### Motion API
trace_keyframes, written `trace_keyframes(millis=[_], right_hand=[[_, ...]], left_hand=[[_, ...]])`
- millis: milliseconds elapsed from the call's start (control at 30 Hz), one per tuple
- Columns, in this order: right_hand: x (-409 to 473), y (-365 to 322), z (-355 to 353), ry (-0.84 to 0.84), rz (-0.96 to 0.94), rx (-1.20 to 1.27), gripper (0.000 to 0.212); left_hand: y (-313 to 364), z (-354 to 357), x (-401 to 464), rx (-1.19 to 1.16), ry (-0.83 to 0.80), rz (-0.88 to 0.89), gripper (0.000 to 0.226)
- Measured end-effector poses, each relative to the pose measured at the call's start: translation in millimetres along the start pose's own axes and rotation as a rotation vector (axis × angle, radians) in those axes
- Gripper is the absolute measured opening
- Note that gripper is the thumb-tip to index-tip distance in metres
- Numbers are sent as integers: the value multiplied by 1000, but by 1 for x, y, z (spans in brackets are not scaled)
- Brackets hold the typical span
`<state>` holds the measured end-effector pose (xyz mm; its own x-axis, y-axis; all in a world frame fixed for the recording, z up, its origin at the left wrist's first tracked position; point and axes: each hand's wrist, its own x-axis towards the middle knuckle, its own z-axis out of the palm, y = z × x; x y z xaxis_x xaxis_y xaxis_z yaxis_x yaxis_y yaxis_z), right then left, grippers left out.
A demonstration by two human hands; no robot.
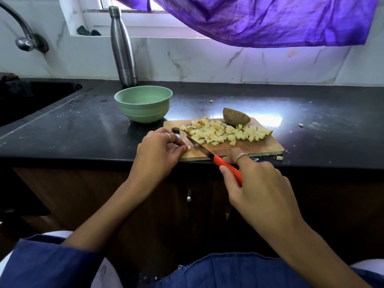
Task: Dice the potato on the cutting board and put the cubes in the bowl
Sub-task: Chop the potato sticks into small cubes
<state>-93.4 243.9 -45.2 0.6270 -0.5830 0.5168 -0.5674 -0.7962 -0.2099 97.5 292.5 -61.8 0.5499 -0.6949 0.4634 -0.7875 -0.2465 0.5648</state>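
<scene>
Dark tabletop (83, 129), board (259, 147) at its edge: your left hand (160, 151) pinches a last potato piece (188, 148) steady while your right hand (255, 183) grips the knife (209, 154) across it. Cubes (224, 132) wait; the bowl (143, 104) stays empty nearby.

Bowl (143, 106) behind-left of cutting board (249, 147)
</scene>
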Motion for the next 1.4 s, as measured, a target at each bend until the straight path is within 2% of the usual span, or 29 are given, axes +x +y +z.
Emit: trace_keyframes(millis=[133, 233, 433, 467, 567, 733, 800, 933, 1133, 1267, 1400], right_hand=[[-7, -3, 5, -36, 34, 166, 27], [-8, -12, 3, -88, 34, 189, 27], [-11, -20, 7, -41, 3, -5, 20], [-11, -20, 10, 7, -21, -37, 25], [-9, -21, 16, 9, -92, -153, 47], [-3, -13, 12, 1, -111, -184, 50], [-2, -7, 12, 20, -109, -168, 46], [-3, -3, 10, 80, -17, -33, 22], [-10, -12, 12, 88, -5, 14, 10], [-11, -14, 14, 78, -33, -10, 17], [-8, -16, 12, 53, -114, -119, 41]], left_hand=[[-2, -3, -1, -18, 9, -9, 5], [-5, -7, -2, -26, 5, -25, 7], [-5, -11, -3, 1, -11, -39, 6], [-4, -11, -3, 3, -7, -38, 6], [-4, -10, -2, 10, -13, -37, 5], [-4, -11, -2, -12, -17, -46, 4], [-3, -9, -2, -16, -17, -42, 4], [-2, -5, -1, -3, -20, -45, 3], [-4, -4, -3, -17, 14, -63, 1], [-4, -3, -3, -20, 20, -78, 3], [-4, -4, -1, -42, 6, -88, 4]])
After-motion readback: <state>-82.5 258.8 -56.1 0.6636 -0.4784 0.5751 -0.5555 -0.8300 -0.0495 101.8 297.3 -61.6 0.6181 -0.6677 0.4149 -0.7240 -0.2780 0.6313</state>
